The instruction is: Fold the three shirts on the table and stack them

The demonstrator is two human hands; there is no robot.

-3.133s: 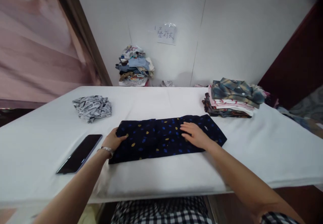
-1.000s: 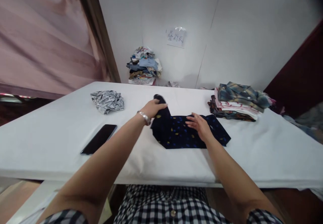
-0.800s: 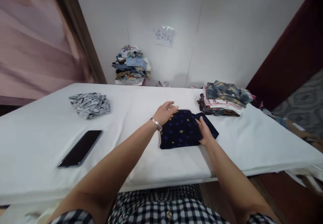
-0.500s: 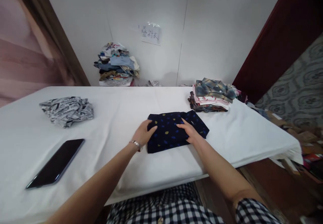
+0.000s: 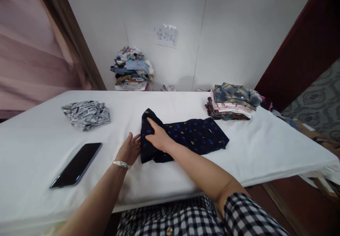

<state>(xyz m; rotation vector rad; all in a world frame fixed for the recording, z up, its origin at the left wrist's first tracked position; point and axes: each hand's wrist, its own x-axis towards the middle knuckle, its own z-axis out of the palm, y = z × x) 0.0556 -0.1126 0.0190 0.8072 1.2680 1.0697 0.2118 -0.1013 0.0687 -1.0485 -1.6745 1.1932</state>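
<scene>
A dark navy shirt (image 5: 196, 135) with blue and yellow spots lies folded into a long strip on the table. Its left end is turned up into a raised flap. My right hand (image 5: 160, 138) reaches across and grips this flap, thumb and index finger showing on the cloth, the other fingers hidden. Beside the flap's left edge is my left hand (image 5: 129, 150), open, thumb up and fingers apart, its fingertips at the cloth. A bracelet (image 5: 121, 164) circles my left wrist.
On the white-covered table (image 5: 127, 200) lie a black phone (image 5: 77, 165) and a crumpled grey-and-white patterned garment (image 5: 86, 115) at left. Folded shirts (image 5: 231, 101) are stacked at back right. Behind the table rises a clothes pile (image 5: 132, 69); a paper sign (image 5: 166, 37) hangs on the wall.
My right hand has moved left along the shirt to its left end, now raised as a flap. The left hand has let go and shifted left. The view has turned slightly left.
</scene>
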